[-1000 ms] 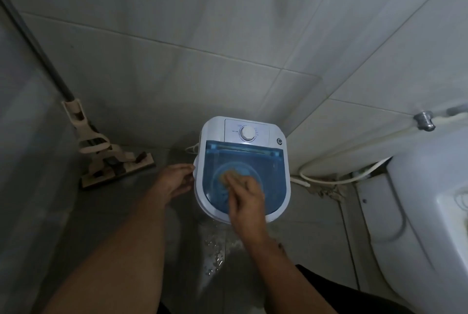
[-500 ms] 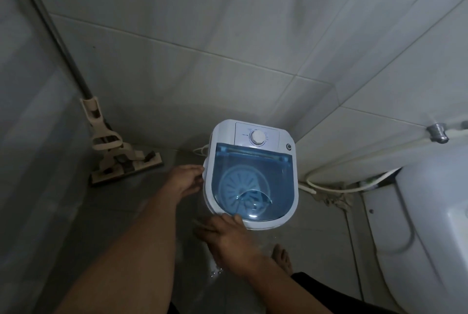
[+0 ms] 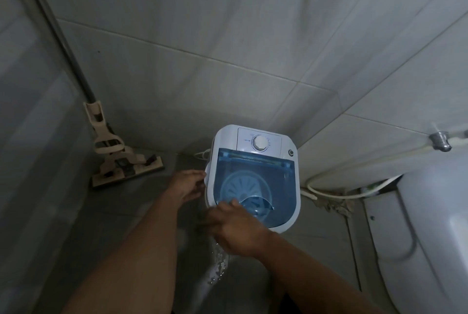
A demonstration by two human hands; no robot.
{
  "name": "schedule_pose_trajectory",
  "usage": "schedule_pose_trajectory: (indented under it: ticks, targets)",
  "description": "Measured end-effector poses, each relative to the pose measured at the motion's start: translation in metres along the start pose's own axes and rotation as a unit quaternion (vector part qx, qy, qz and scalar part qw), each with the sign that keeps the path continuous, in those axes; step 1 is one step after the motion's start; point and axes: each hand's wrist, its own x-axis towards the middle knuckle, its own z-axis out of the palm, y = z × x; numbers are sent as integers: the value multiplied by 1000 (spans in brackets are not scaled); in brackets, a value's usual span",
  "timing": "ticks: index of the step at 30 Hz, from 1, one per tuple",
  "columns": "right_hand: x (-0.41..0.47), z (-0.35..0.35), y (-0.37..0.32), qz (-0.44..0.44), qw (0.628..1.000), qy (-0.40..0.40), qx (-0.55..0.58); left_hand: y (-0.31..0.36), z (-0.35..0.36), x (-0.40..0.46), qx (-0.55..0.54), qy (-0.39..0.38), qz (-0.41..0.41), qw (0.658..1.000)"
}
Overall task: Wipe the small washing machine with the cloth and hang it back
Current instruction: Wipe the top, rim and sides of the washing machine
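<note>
The small washing machine (image 3: 258,141) stands on the floor in the tiled corner. It is white, with a round dial and a see-through blue lid (image 3: 253,174) that is closed. My left hand (image 3: 187,184) holds the machine's left side, fingertips on the white side handle. My right hand (image 3: 235,227) presses flat on the front-left rim of the lid, blurred by motion. The cloth lies under this hand and is hidden by it.
A beige flat mop (image 3: 121,161) leans in the left corner, its pole running up the wall. A white toilet (image 3: 435,225) fills the right side, with a hose (image 3: 336,196) and a wall valve (image 3: 440,140) behind it. Water (image 3: 217,263) shines on the grey floor below the machine.
My right hand slid off the middle of the lid toward me, down to its front-left rim. My left hand stayed on the machine's side. The camera view shifted slightly.
</note>
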Motion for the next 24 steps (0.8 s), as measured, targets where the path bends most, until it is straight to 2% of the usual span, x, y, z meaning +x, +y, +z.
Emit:
schedule_pose_trajectory:
  ticks: [2, 4, 9, 13, 15, 20, 24]
  targets:
    - [-16, -3, -5, -43, 999, -25, -3, 0, 0, 2, -4, -1, -1, 1000]
    - [-21, -15, 1, -23, 999, 25, 33, 0, 0, 2, -10, -2, -2, 1000]
    - [10, -46, 47, 168, 969, 169, 70, 4, 2, -5, -6, -2, -4, 1000]
    - [51, -46, 72, 279, 920, 234, 145, 5, 2, -8, -3, 2, -2, 1000]
    - [66, -38, 80, 308, 907, 240, 158, 4, 2, -6, -3, 2, -4, 1000]
    - [62, -14, 75, 229, 955, 171, 81, 1, 0, -3, -26, -5, -18, 999]
    - [37, -4, 56, 171, 969, 168, 68, -2, -1, -2, -53, -2, -27, 998]
